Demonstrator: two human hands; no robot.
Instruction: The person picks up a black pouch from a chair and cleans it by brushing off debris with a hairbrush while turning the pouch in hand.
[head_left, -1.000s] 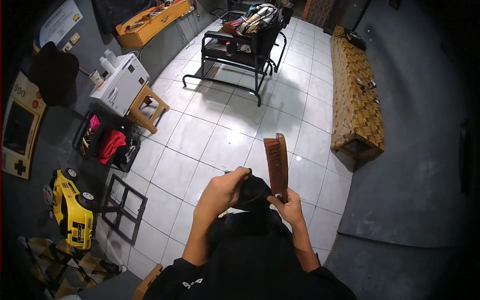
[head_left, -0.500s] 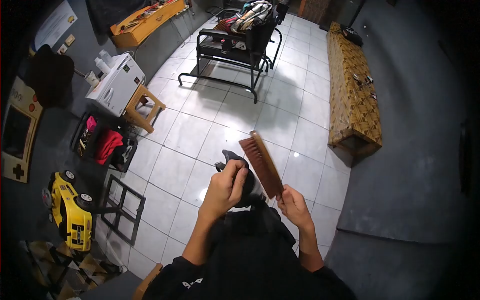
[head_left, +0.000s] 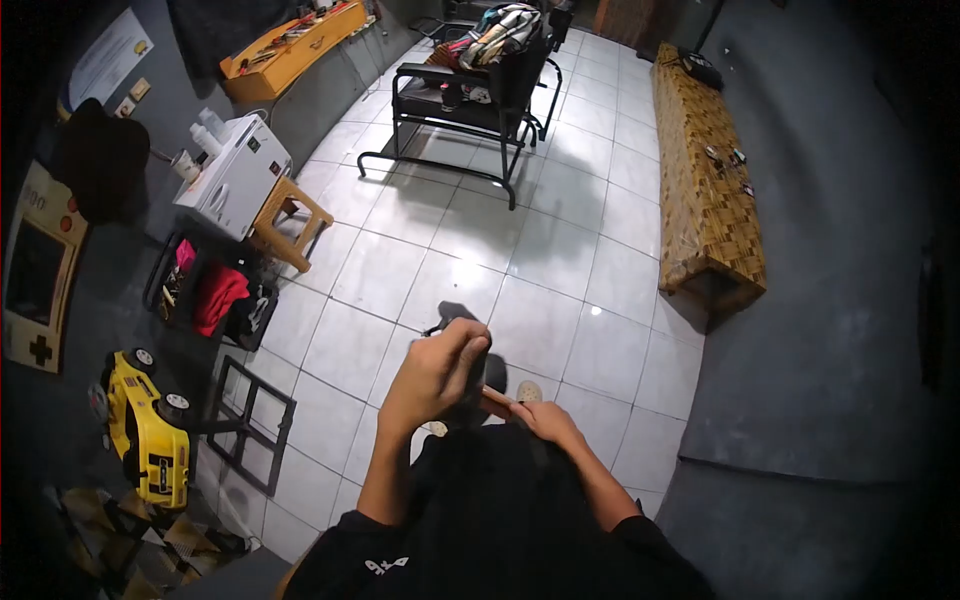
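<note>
The brush point(head_left: 496, 396) is in the lower middle of the frame, mostly hidden; only a short wooden part is visible. The right hand point(head_left: 548, 420) is clamped on this part. Just beside it, the left hand point(head_left: 430, 372) is closed around a black cloth item point(head_left: 458, 312), whose exact kind I cannot tell. Under them lies the white tiled floor point(head_left: 560, 330). Farther out, a yellow toy car point(head_left: 148, 430) is at lower left, and a black chair point(head_left: 460, 110) at upper centre.

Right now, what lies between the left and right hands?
In the head view, part of the brush shows between the left hand and the right hand, beside the dark item.
</note>
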